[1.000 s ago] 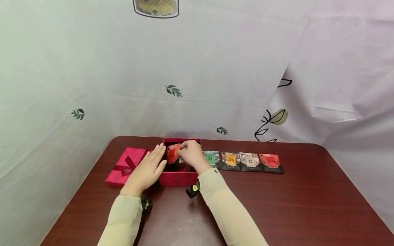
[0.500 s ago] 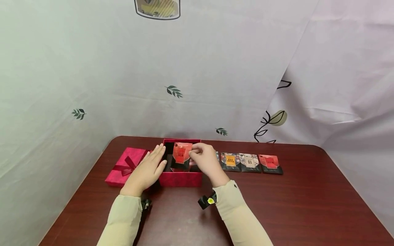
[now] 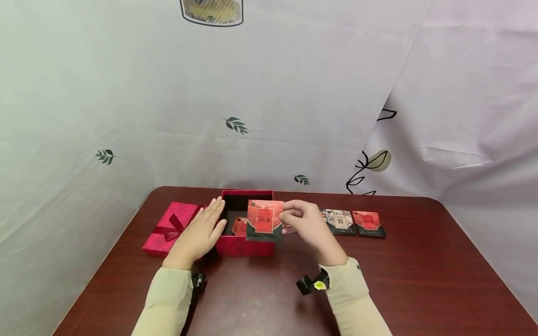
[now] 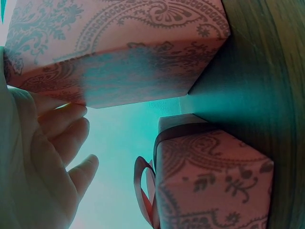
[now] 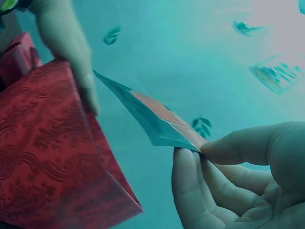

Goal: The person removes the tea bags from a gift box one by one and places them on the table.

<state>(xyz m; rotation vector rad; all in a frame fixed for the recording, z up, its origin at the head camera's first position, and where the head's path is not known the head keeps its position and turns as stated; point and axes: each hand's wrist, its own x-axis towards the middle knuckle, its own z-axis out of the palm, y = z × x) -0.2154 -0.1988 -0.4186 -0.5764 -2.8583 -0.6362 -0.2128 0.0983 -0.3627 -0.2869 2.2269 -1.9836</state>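
Observation:
My right hand (image 3: 308, 226) pinches a flat red-and-black sachet (image 3: 265, 220) by its right edge, between thumb and fingers. The sachet faces me with its printed label and overlaps the front right part of an uncovered red box (image 3: 244, 247). In the right wrist view the sachet (image 5: 164, 121) slants up from the fingertips, beside the box's patterned wall (image 5: 52, 152). Another red sachet (image 3: 239, 227) lies inside the box, partly hidden. My left hand (image 3: 199, 235) rests at the box's left rim, fingers straight; the left wrist view shows the fingers against its side wall (image 4: 133, 52).
The red lid (image 3: 172, 228) with its ribbon bow lies left of the box, partly under my left forearm. To the right, a white-patterned sachet (image 3: 341, 221) and a red sachet (image 3: 370, 223) lie in a row, partly hidden by my right hand. A cloth backdrop (image 3: 269, 140) hangs behind the table.
My right hand has lifted the red sachet out of the box and moved it right and toward me. Another red sachet inside now shows. My left hand has stayed still.

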